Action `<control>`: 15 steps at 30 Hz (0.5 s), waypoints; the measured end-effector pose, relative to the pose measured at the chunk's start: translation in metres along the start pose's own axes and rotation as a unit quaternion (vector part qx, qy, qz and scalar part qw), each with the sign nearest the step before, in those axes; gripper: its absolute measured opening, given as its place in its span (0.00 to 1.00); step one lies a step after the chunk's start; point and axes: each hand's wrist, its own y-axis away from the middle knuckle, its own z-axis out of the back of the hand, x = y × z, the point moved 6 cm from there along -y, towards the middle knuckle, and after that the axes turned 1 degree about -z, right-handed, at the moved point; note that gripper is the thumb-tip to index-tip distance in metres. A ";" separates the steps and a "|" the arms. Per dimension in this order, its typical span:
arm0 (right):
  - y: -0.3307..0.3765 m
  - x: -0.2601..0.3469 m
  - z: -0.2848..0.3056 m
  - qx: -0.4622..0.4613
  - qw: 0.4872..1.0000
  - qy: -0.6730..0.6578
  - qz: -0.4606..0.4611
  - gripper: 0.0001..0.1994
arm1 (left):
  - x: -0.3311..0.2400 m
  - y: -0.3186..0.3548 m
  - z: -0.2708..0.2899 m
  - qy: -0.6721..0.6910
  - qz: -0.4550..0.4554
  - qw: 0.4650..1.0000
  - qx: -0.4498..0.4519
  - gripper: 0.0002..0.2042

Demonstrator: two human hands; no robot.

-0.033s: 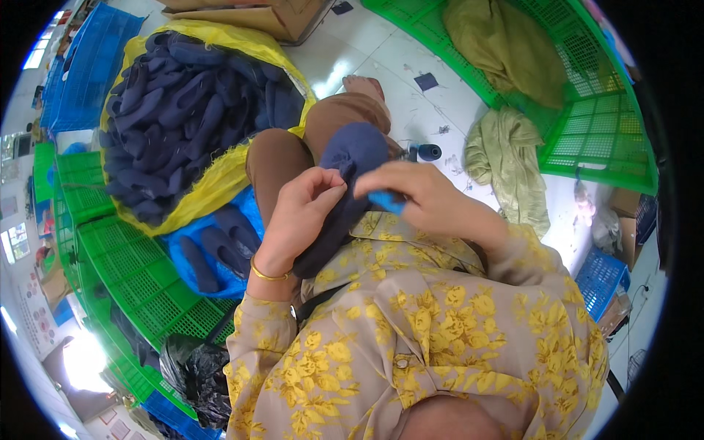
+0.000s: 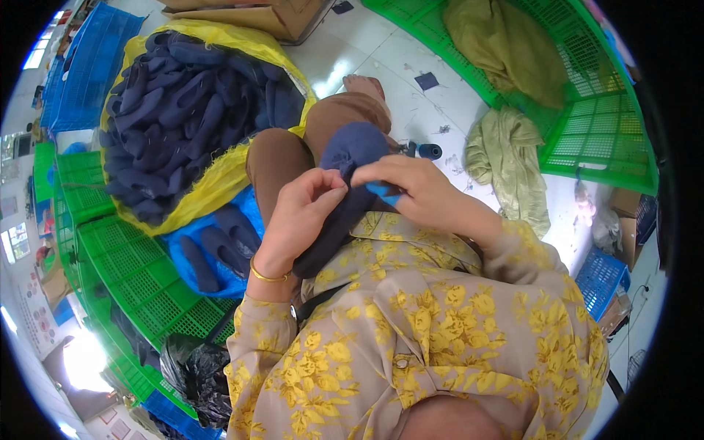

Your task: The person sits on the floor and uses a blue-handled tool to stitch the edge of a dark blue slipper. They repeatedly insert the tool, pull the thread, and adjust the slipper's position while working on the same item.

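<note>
Across my lap lies a navy fabric slip-on shoe (image 2: 357, 147), its rounded end pointing away from me. My left hand (image 2: 308, 205) is closed, thumb and forefinger pinching at the near edge of the shoe's fabric. My right hand (image 2: 422, 192) is closed round a small tool with a blue handle (image 2: 383, 191), its fingertips close beside the left hand's pinch. The tool's working end is hidden, so its kind cannot be told. At my left a yellow woven sack (image 2: 209, 192) holds a heap of navy shoes (image 2: 191, 95).
More navy shoes (image 2: 235, 235) lie on blue plastic sheeting (image 2: 187, 265) beside my knee. Green crates (image 2: 139, 279) stand at left, and another green crate (image 2: 594, 139) at far right. A pale green cloth (image 2: 506, 161) and a dark thread spool (image 2: 430, 152) are on the floor.
My right hand has shifted slightly and its motion blur is gone; its fingertips are now nearer the left hand. The left hand and shoe have stayed put.
</note>
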 end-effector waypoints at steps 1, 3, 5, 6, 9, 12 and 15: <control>-0.003 -0.005 -0.005 0.004 1.000 0.029 0.001 0.25 | -0.001 0.002 0.000 -0.001 -0.008 1.000 0.005 0.03; -0.010 -0.011 -0.013 0.010 0.996 0.087 0.001 0.25 | -0.002 0.004 0.000 -0.003 -0.023 1.000 0.016 0.03; -0.014 -0.009 -0.015 0.024 0.991 0.128 0.028 0.22 | -0.005 0.006 0.002 0.036 -0.036 0.999 0.017 0.02; -0.017 -0.012 -0.015 0.040 0.992 0.117 0.032 0.20 | -0.006 0.006 0.002 0.055 -0.042 0.997 0.017 0.02; -0.022 -0.019 -0.016 0.058 0.996 0.061 0.027 0.14 | 0.001 0.002 0.004 0.095 -0.028 0.995 0.015 0.02; -0.024 -0.023 -0.014 -0.015 0.998 0.013 0.055 0.10 | 0.007 -0.004 0.002 0.076 0.004 0.997 -0.004 0.02; -0.030 -0.042 -0.005 -0.122 0.985 -0.122 0.028 0.05 | 0.008 -0.005 0.006 0.137 -0.006 0.991 0.000 0.03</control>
